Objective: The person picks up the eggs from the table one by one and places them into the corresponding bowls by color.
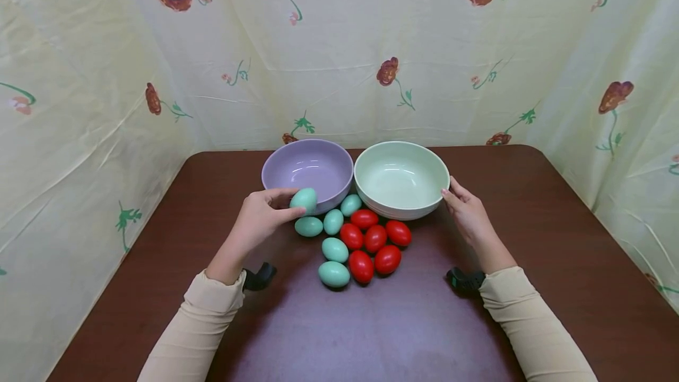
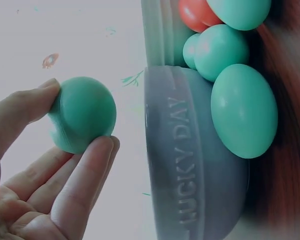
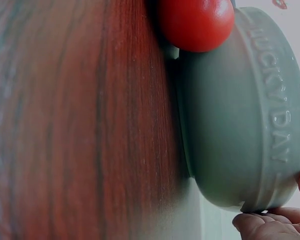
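My left hand (image 1: 260,217) pinches a mint-green egg (image 1: 304,200) between thumb and fingers, at the front edge of the purple bowl (image 1: 270,164). In the left wrist view that egg (image 2: 85,115) is held above the level of the bowl's rim. My right hand (image 1: 469,217) grips the right side of the pale green bowl (image 1: 401,210), thumb at the rim and fingers against the outer wall. No egg shows inside either bowl in the head view. In front of the bowls lie several mint-green eggs (image 1: 335,250) and, to their right, several red eggs (image 1: 375,239).
The two bowls stand side by side near the back edge of the dark brown table (image 1: 223,175). A floral curtain (image 1: 339,75) hangs behind and at both sides. Some eggs lie close against the bowls' front walls. Each wrist wears a black band (image 1: 260,277).
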`<state>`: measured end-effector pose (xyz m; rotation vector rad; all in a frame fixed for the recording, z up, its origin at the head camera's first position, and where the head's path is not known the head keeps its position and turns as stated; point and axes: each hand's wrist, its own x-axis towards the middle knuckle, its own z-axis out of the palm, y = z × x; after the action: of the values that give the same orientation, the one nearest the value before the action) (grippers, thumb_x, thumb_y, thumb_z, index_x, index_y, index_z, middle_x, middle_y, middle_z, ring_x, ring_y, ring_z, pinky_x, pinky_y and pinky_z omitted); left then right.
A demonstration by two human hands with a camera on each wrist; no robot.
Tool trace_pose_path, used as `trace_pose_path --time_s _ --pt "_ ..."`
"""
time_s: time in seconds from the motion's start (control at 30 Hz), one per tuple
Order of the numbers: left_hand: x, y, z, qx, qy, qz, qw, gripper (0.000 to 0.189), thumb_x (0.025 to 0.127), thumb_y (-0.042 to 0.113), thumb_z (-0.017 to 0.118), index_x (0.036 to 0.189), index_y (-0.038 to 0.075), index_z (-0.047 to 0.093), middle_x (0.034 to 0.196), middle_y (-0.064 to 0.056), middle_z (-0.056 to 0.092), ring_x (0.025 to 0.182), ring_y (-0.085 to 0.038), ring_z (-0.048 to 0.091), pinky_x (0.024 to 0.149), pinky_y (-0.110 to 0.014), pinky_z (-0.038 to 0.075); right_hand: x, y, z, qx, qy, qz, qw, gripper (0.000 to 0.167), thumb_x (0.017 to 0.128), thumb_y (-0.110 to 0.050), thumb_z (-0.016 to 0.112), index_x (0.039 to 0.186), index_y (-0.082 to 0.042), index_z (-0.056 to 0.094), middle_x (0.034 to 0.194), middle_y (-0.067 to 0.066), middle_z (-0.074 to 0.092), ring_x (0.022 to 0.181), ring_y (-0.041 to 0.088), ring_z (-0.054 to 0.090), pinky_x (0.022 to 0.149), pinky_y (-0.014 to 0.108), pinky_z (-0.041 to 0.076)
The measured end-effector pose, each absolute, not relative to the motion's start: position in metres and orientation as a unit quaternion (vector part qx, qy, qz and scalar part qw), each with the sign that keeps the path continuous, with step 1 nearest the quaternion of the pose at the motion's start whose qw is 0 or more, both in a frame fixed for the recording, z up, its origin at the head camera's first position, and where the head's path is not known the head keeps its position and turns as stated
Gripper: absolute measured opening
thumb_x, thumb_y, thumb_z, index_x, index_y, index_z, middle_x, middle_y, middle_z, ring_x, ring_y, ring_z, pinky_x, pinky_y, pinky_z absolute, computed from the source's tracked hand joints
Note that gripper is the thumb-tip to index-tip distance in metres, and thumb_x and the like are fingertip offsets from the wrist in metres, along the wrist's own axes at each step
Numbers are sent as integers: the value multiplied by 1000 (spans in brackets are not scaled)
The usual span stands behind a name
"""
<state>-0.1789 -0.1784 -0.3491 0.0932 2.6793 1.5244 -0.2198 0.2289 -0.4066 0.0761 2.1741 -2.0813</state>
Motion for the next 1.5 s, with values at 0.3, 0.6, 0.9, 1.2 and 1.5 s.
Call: trace_pose_path --time_s 0.3,0.6,0.9,1.2,1.5 --pt "-186 -180 -343 22 863 503 29 51 79 40 83 124 19 70 122 -2 71 114 -20 64 97 -35 50 -219 229 -406 25 726 -685 63 65 106 -25 44 158 -10 7 167 5 -1 154 22 5 124 41 12" --pt "-196 -177 -338 19 862 506 22 51 79 39 83 124 18 70 125 -1 70 120 -21 59 98 -36 48 -218 230 -408 25 722 -689 60 65 106 -24 44 158 -8 7 167 6 0 154 23 6 123 40 13" --pt "-207 -174 -331 22 866 499 13 52 79 38 82 125 16 69 127 -2 68 124 -22 56 102 -41 47 -220 230 -408 29 716 -695 63 66 106 -24 44 158 -9 6 167 6 -1 153 22 6 123 40 13" --pt "-216 -174 -331 21 861 508 12 56 80 39 82 129 16 67 131 -3 67 125 -22 56 104 -41 47 -221 229 -406 32 717 -693 63 64 106 -23 44 158 -11 8 167 4 1 154 20 7 124 40 13" --pt "-224 -171 -333 11 862 506 9 55 81 38 82 129 17 67 130 -5 67 122 -23 58 102 -43 49 -220 229 -408 30 719 -692 61 66 106 -24 45 158 -9 8 167 4 -1 154 21 6 123 40 14"
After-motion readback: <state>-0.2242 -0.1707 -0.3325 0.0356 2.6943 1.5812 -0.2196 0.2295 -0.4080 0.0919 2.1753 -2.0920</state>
